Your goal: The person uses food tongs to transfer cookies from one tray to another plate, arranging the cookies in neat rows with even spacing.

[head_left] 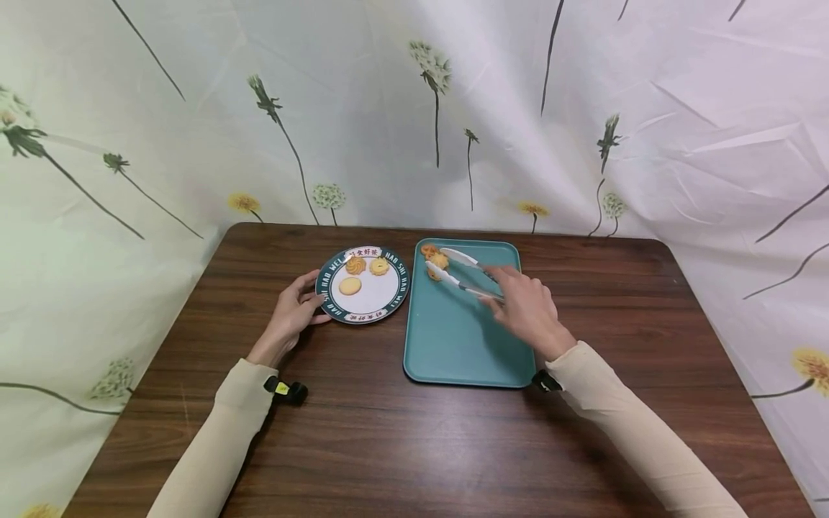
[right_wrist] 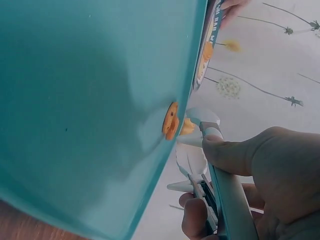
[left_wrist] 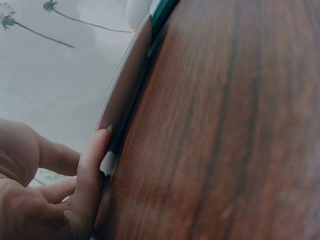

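A round plate (head_left: 376,296) with a dark, lettered rim carries 3 cookies (head_left: 350,285). My left hand (head_left: 293,308) grips its left edge, and the left wrist view shows the fingers at the rim of the plate (left_wrist: 125,82). In my right hand (head_left: 529,308) are tongs (head_left: 461,257) with pale tips. Their two arms stand spread around several cookies (head_left: 440,260) at the far left corner of a teal tray (head_left: 466,331). Close up, a brown-orange cookie (right_wrist: 170,122) lies on the tray, while the tongs partly cover a yellow one (right_wrist: 188,127).
The tray sits immediately right of the plate on a dark wooden table (head_left: 388,446). Behind the table's far edge hangs a pale cloth (head_left: 376,108) printed with dandelions. Black straps with small devices (head_left: 289,389) are on both wrists.
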Demonstrator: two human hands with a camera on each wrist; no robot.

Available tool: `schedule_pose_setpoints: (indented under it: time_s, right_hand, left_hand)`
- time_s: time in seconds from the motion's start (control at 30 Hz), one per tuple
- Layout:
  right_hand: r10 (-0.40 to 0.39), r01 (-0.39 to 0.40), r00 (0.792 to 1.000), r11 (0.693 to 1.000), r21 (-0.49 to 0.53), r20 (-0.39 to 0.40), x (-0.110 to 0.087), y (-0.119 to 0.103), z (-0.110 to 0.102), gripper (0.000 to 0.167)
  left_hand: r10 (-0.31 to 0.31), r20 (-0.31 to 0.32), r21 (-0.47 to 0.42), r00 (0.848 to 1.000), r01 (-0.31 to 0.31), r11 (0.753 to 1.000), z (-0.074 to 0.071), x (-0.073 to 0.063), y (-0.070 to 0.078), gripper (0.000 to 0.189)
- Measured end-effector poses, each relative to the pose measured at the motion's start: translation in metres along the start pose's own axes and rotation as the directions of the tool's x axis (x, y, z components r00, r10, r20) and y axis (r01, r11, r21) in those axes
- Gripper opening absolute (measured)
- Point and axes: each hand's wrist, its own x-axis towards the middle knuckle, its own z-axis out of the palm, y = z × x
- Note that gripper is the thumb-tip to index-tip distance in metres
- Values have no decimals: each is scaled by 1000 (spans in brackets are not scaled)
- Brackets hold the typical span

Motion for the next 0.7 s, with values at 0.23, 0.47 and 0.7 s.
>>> schedule_pose_setpoints:
  time_s: [0.23, 0.47, 0.7]
  right_hand:
    - [-19, 19, 1000, 1000, 2, 6, 1, -9, 2, 56]
    - [-67, 67, 998, 998, 7, -2, 2, -21, 5, 55]
    - [-86, 86, 996, 996, 17, 4, 3, -31, 11, 56]
  left_hand:
    - [-2, -1, -6, 1000, 2, 1000, 0, -1, 1, 64]
    - [-4, -1, -13, 1000, 4, 1000, 0, 0, 1, 64]
    - [-3, -2, -8, 1000, 3, 1000, 0, 0, 0, 63]
